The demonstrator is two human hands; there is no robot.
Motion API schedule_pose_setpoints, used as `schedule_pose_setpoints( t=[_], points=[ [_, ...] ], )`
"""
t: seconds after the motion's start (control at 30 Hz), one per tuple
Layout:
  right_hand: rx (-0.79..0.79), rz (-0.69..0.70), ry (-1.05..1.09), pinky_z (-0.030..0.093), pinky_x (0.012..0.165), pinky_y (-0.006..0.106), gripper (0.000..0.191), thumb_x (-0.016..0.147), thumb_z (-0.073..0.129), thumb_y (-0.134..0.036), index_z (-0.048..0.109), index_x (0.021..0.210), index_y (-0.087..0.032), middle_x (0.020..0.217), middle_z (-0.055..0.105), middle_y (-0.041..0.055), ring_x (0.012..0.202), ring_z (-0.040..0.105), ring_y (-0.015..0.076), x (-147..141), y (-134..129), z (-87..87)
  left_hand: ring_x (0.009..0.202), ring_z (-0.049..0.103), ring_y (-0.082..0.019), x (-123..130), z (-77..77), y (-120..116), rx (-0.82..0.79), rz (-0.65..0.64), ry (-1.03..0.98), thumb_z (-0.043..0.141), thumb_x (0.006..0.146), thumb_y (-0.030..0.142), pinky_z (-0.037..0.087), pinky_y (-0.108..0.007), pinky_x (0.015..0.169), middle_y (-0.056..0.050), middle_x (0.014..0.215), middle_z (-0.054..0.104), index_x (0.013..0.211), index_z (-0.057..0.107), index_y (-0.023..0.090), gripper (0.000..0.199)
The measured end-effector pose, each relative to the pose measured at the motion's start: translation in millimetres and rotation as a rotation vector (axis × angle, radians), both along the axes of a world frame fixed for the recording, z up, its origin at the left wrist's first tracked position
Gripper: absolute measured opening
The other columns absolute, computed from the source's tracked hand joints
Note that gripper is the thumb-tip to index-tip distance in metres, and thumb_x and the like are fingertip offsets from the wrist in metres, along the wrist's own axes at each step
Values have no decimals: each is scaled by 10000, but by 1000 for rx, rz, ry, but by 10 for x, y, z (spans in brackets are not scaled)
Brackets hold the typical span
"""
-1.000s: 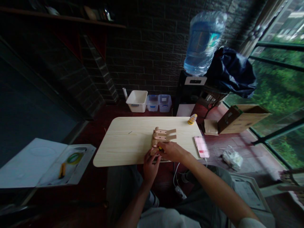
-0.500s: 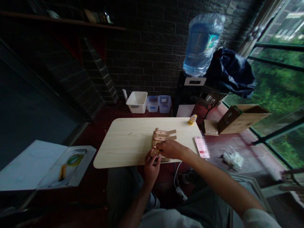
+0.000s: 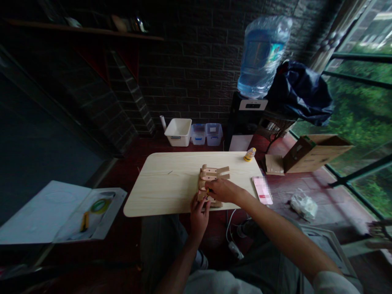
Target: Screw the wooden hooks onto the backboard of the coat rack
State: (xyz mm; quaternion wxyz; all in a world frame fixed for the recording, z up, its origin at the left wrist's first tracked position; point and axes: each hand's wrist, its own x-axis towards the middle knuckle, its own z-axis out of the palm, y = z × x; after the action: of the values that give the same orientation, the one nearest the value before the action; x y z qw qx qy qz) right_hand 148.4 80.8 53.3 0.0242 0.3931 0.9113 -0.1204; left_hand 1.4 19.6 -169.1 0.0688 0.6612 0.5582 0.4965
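Observation:
A wooden assembly (image 3: 208, 178) of light brown pieces, with dark holes or fasteners in its arms, lies toward the near edge of the pale table (image 3: 165, 196). My right hand (image 3: 223, 191) is closed around a small yellow-and-black tool, apparently a screwdriver (image 3: 209, 190), its tip down at the near part of the wood. Just to the left and nearer to me, my left hand (image 3: 199, 213) pinches the near end of the assembly. My fingers cover much of that part, so the tool's contact point is hidden.
A small yellow-capped clear bottle (image 3: 250, 154) stands at the table's far right corner, and a pink phone (image 3: 262, 190) lies at the right edge. A thin dark piece (image 3: 170, 172) rests on the left half. An open white case (image 3: 107, 230) is at lower left.
Both hands stay at the near end of the wooden assembly, with the tool still in my right hand. The whole view has shifted slightly; nothing else visibly differs.

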Motion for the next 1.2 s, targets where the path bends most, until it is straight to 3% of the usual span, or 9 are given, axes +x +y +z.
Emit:
schedule_pose_setpoints(
  t=[0.4,0.73,1.2],
  points=[
    [41,-71,-97,504,829,317,268,993,480,-266,638,1156,-125,1106,733,169,1040,701,276,178,278,22,1298,546,-290,248,140,320,15,6,10,648,910,326,518,-496,1040,-138,1335,617,1131,710,240,245],
    [-7,-118,-72,516,824,311,246,993,474,-259,621,1147,-136,1093,736,158,1037,708,262,207,189,-17,1284,557,-279,262,42,366,69,46,-10,652,903,297,527,-482,1029,-128,1336,623,1075,730,229,201],
    [3,-207,-115,555,813,356,327,1016,476,-350,586,1208,-110,1093,724,201,1009,722,297,108,135,-5,1264,564,-280,233,32,379,36,26,-2,640,902,313,522,-481,1022,-125,1279,652,1103,724,236,231]
  ],
)
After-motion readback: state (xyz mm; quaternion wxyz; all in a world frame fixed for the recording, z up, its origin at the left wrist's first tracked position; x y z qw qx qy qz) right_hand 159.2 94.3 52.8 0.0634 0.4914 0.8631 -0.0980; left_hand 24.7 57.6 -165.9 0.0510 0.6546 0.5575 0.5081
